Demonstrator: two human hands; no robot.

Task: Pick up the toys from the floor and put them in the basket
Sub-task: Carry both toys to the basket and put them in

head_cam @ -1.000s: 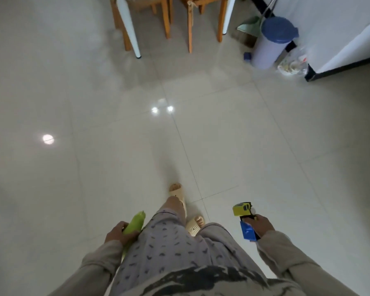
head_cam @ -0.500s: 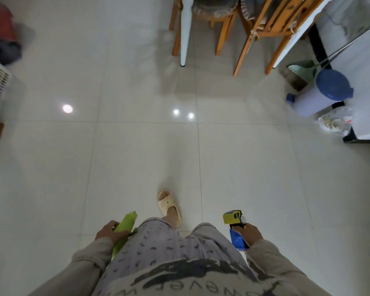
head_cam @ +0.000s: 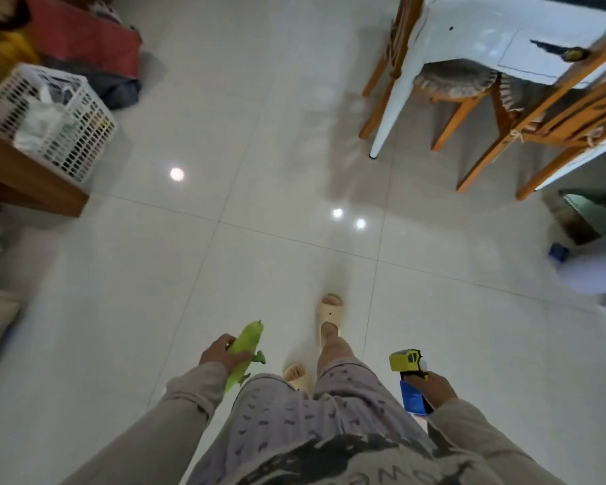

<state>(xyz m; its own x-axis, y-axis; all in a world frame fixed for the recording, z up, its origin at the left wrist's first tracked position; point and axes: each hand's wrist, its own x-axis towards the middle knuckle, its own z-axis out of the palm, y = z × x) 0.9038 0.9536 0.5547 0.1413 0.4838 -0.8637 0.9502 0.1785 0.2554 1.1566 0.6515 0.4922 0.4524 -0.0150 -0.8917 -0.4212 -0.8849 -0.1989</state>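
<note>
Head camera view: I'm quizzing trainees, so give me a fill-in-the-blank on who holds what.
The left hand grips a ____ toy.
The right hand holds a yellow and ____ toy.
The white basket stands ahead to the person's ____.

Missing words: green; blue; left

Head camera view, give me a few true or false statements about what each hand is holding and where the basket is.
1. The left hand holds a green toy. True.
2. The right hand is empty. False: it grips a yellow and blue toy.
3. The white basket stands ahead to the person's left. True.
4. The basket sits under the white table. False: the table is on the opposite side.
</note>
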